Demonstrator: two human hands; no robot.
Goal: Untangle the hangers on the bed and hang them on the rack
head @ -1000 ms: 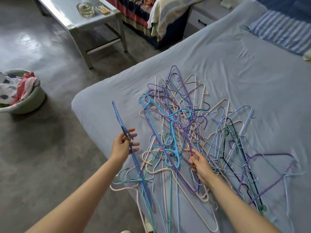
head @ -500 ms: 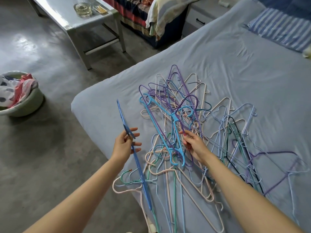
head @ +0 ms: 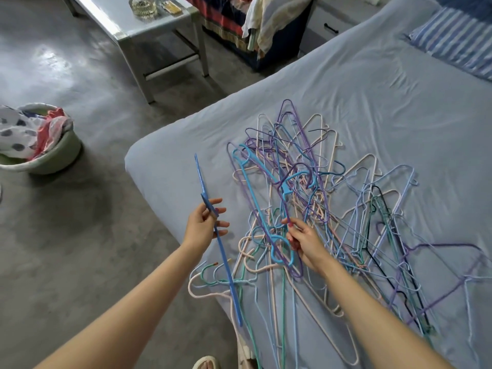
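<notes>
A tangled heap of hangers [head: 332,209] in purple, blue, cream and teal lies on the grey-blue bed [head: 372,97] near its front corner. My left hand [head: 203,225] holds a dark blue plastic hanger [head: 221,246] edge-on, clear of the heap, above the bed's left edge. My right hand [head: 303,242] pinches a purple wire hanger [head: 292,198] that is lifted partly out of the heap, with a light blue plastic hanger [head: 263,206] caught against it. No rack is in view.
A pale green basin of laundry [head: 48,158] stands on the concrete floor at the left. A grey metal table [head: 138,30] is at the back, with a nightstand and draped cloths behind the bed. A striped pillow [head: 452,41] lies at the bed's far right.
My right hand has gone from reaching into the heap to lifting the purple hanger with the light blue one up off it. My left hand with the dark blue hanger has barely moved.
</notes>
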